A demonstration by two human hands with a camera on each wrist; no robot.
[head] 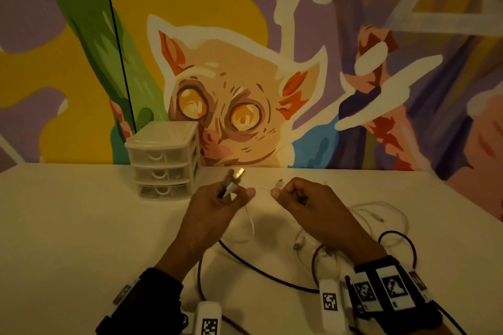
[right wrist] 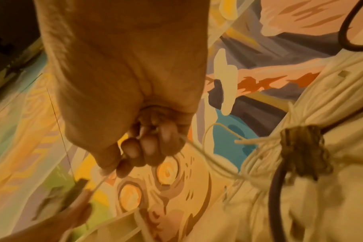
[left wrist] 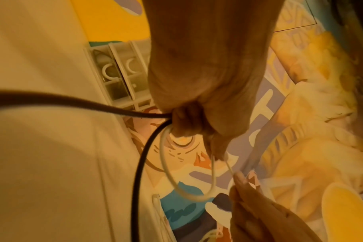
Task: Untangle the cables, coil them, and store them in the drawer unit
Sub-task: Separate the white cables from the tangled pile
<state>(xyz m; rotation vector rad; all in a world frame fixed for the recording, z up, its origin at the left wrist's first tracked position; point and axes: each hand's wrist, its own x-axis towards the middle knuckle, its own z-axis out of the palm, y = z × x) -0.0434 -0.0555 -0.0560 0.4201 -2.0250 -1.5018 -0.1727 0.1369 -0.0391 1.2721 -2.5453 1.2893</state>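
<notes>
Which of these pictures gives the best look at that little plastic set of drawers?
The head view: the whole drawer unit stands on the table against the painted wall, all three drawers visible and closed. The left wrist view catches only part of its front, behind the left hand. The right wrist view does not show it.

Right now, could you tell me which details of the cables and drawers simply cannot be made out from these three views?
- Left hand, head view: its fingers hide how the connector ends are gripped.
- Drawer unit, head view: contents too dim; left wrist view: the hand covers its third drawer.
- Tangle of cables, right wrist view: motion blur hides the crossings.
- Dark cable, head view: cut off by the bottom edge.
</notes>
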